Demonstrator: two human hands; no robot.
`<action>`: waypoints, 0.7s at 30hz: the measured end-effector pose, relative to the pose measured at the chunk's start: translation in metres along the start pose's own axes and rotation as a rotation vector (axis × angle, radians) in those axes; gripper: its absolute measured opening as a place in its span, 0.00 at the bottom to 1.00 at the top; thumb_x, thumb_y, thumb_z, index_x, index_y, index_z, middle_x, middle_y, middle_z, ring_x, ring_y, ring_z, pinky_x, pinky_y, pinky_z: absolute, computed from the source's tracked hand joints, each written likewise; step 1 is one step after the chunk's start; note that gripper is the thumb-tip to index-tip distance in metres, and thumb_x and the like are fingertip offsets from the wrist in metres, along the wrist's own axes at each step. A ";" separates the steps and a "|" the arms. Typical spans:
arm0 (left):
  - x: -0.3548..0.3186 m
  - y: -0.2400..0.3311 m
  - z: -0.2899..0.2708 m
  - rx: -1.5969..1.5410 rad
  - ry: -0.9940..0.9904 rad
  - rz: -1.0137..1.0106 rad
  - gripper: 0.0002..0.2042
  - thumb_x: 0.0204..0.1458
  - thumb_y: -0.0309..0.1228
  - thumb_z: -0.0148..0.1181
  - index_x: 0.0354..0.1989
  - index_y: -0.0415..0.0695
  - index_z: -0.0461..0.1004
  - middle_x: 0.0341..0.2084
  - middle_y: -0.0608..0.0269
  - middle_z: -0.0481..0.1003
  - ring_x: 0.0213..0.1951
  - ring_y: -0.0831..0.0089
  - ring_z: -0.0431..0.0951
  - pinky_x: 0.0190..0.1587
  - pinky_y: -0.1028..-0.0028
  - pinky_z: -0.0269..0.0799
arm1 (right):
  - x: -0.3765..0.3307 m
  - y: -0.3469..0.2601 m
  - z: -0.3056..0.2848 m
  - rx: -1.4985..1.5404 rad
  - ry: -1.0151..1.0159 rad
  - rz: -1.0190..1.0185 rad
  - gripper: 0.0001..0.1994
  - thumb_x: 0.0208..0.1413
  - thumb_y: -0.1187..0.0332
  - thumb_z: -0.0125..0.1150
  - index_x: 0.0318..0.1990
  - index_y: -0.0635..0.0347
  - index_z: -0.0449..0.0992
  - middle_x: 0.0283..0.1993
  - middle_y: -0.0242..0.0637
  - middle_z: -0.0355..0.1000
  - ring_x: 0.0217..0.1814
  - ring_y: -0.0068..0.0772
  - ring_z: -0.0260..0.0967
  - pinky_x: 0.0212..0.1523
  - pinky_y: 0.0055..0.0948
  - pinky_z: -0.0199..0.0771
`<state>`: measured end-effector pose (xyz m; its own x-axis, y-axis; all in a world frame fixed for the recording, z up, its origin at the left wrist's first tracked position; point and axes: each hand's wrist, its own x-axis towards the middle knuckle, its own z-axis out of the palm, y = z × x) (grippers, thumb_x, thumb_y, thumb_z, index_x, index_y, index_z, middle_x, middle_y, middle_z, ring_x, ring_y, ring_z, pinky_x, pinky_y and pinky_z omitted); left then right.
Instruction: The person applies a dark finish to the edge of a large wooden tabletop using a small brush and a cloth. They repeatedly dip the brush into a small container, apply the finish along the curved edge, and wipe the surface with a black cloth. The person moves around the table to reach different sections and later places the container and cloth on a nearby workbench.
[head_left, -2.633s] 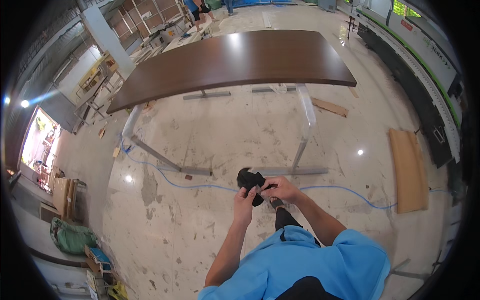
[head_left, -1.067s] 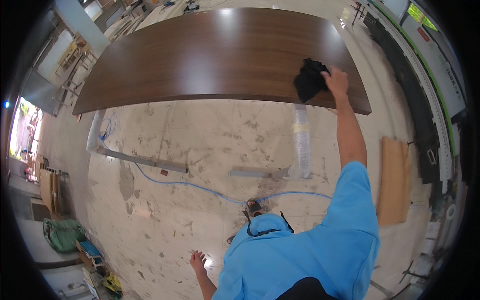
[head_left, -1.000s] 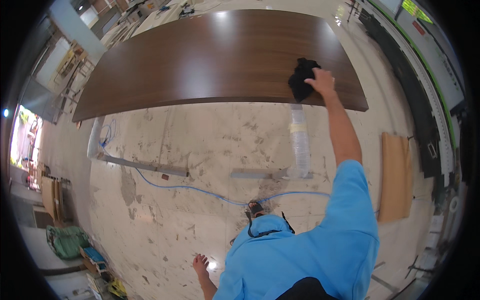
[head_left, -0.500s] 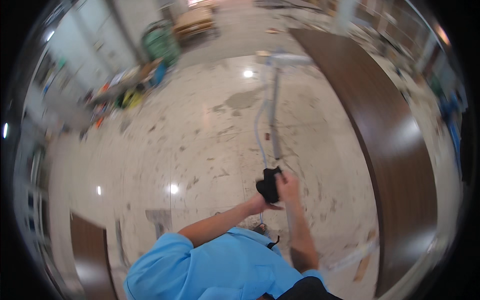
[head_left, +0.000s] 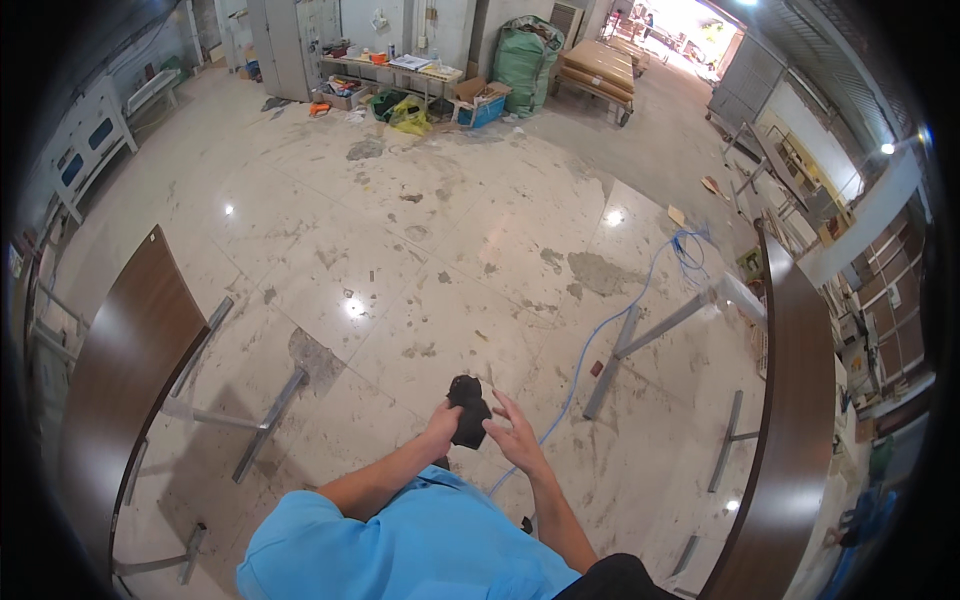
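Standing on the stained pale tile floor (head_left: 400, 250), the person holds a crumpled black cloth (head_left: 468, 421) in front of the chest. The left hand (head_left: 441, 428) is closed around the cloth's lower part, while the right hand (head_left: 513, 436) is open, fingers spread, touching its side. The cloth looks soft, bunched and dark. Judging from this, wiping is not in progress: the long dark brown wooden tabletop (head_left: 790, 420), right of the cloth, is well apart from it.
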<state>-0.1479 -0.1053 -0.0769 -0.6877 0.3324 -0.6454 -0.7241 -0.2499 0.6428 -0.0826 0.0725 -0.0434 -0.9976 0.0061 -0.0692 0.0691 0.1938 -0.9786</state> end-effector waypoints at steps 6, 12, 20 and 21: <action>0.054 0.060 0.019 0.002 -0.358 -0.268 0.27 0.72 0.55 0.50 0.66 0.47 0.71 0.60 0.61 0.76 0.59 0.68 0.78 0.60 0.58 0.77 | 0.106 0.043 -0.002 -0.207 0.193 0.130 0.19 0.65 0.62 0.67 0.57 0.65 0.80 0.50 0.52 0.83 0.55 0.45 0.81 0.59 0.39 0.78; 0.094 0.103 -0.015 0.455 -0.513 0.012 0.23 0.71 0.44 0.54 0.67 0.44 0.73 0.56 0.59 0.81 0.56 0.69 0.80 0.56 0.65 0.76 | 0.060 0.182 -0.077 0.049 0.565 0.643 0.13 0.64 0.72 0.62 0.52 0.67 0.82 0.46 0.41 0.83 0.48 0.36 0.80 0.51 0.36 0.79; 0.229 0.079 -0.164 0.882 0.300 0.207 0.17 0.65 0.40 0.58 0.52 0.42 0.82 0.41 0.54 0.85 0.41 0.67 0.85 0.45 0.64 0.80 | 0.055 0.262 -0.200 -0.386 -0.254 1.041 0.25 0.69 0.57 0.57 0.68 0.61 0.75 0.59 0.48 0.80 0.58 0.45 0.78 0.59 0.40 0.79; 0.242 0.073 -0.188 0.884 0.422 0.253 0.16 0.65 0.40 0.58 0.52 0.42 0.82 0.41 0.55 0.85 0.40 0.66 0.85 0.44 0.63 0.80 | 0.082 0.262 -0.220 -0.382 -0.268 1.039 0.26 0.68 0.56 0.58 0.68 0.61 0.74 0.59 0.48 0.80 0.58 0.46 0.78 0.59 0.40 0.79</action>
<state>-0.3773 -0.2143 -0.2638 -0.9020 -0.0280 -0.4309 -0.3734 0.5518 0.7457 -0.1475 0.3393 -0.2627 -0.4222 0.1377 -0.8960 0.8087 0.5038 -0.3037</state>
